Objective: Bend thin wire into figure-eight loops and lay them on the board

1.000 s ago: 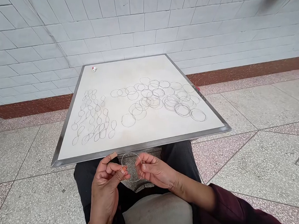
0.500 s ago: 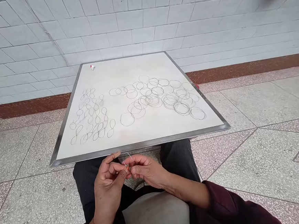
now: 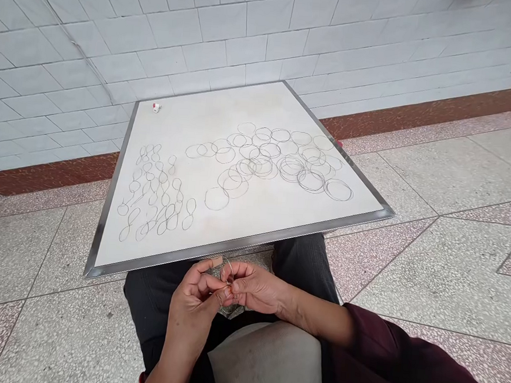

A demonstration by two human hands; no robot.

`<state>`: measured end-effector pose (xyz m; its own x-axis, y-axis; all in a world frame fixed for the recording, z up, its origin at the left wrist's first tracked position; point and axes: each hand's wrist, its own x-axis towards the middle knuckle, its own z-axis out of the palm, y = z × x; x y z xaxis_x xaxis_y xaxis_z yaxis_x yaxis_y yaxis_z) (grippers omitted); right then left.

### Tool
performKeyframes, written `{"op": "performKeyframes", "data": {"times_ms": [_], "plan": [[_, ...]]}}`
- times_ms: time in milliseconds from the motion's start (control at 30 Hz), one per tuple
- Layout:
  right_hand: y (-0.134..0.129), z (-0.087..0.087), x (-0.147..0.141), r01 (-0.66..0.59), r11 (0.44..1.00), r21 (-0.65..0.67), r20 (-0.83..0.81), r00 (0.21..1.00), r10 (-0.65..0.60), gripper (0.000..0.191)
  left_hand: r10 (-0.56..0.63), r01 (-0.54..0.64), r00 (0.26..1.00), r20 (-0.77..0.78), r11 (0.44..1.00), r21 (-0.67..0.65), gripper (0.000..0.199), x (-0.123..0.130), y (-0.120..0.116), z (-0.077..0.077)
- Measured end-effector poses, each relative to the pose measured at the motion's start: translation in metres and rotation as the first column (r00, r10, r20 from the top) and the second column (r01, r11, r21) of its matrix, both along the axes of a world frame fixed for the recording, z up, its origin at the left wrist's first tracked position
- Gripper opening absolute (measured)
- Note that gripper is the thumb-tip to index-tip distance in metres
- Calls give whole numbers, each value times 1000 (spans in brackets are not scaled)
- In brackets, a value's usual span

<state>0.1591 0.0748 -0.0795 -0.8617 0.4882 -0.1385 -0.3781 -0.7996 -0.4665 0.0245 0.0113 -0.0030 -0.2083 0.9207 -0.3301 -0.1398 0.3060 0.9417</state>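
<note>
Just off the near edge of the white table, above my lap, my left hand and my right hand meet fingertip to fingertip. Both pinch one thin wire loop, whose upper curve stands above the fingers; its lower part is partly hidden by them. A tan wrap covers my left index fingertip. On the white table, many plain wire rings overlap from the middle to the right. Twisted figure-eight wires lie in loose rows on the left.
A small red and white object sits at the table's far left corner. The table's metal rim runs in front of my hands. A tiled wall stands behind it.
Both hands have shifted slightly to the right, fingertips closer together around the wire loop. The table appears slightly higher in the view.
</note>
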Motion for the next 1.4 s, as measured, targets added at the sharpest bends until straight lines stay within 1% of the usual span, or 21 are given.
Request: {"op": "performKeyframes", "data": {"times_ms": [133,267,400,500,567,667,767,833,900,967,1233,1367,1400], "plan": [[0,1,3,-18,1000,-8,5,1000,18,38,-31,31,1000,4,1000,3,49,-2,0,1],[-1,4,4,-23,1000,2,7,1000,23,38,-33,33,998,-60,999,-3,48,-2,-1,4],[-3,7,4,6,1000,25,54,999,-7,37,-10,17,979,-204,999,31,48,-1,-3,3],[-5,10,3,56,998,19,98,994,-57,35,-2,27,943,-332,997,70,53,0,-3,0],[-6,10,1,97,995,23,125,987,-99,34,16,23,923,-386,995,95,56,0,-2,-1],[-7,10,-1,144,986,89,166,974,-157,34,18,25,915,-402,995,101,59,-2,-2,-4],[-5,9,-1,167,963,212,184,961,-207,33,15,25,915,-404,995,94,64,-2,-2,-7],[-3,10,0,161,948,274,189,958,-217,32,12,32,911,-412,995,98,66,-2,-3,-9],[-1,11,1,140,944,297,201,958,-205,32,16,31,908,-419,994,104,65,-1,-4,-11],[0,12,1,133,947,291,216,955,-201,33,23,30,898,-440,993,112,65,-1,-4,-13],[-3,12,-5,229,943,241,260,921,-290,38,50,70,769,-638,984,162,59,1,-5,-24],[-7,9,-13,312,930,195,326,874,-361,40,112,31,689,-717,983,182,53,4,-1,-32],[-7,9,-15,333,926,177,355,856,-375,42,118,9,695,-710,985,173,53,4,1,-33]]}}
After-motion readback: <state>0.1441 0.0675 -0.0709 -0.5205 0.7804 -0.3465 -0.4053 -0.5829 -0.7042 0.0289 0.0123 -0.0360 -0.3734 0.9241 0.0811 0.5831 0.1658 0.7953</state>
